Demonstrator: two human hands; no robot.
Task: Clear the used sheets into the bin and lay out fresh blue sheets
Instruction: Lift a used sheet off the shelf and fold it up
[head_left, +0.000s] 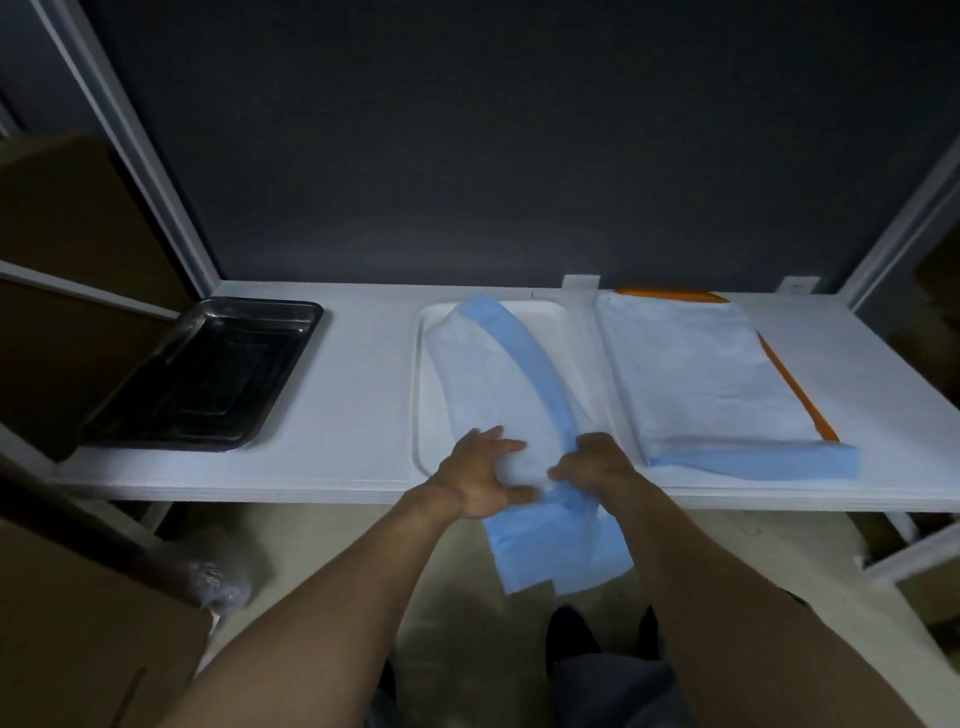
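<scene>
Two bare forearms are reaching in from the near edge, coming together over the front of the bench (363, 395). The left hand (483, 470) is clutching the middle sheet (488, 374), its grip a spread, bent claw with the pale paper bunching between thumb and fingers. Just beside it, the right hand (597, 462) is curling its fingers down over the same sheet's folded blue strip, its grip clenched on that fold. This sheet is lying skewed in the white tray (422, 364) at the middle of the bench, pale side up, with its blue strip arcing from the far end to the hands and its near end hanging over the bench edge toward the floor. To the right, the right sheet (701, 374) is covering the orange tray (802, 397), a blue fold showing along its near edge. Well apart on the left, a metal tray (208, 374) is sitting at the bench's left end. A cardboard box (78, 649) is standing at near left, below the bench.
</scene>
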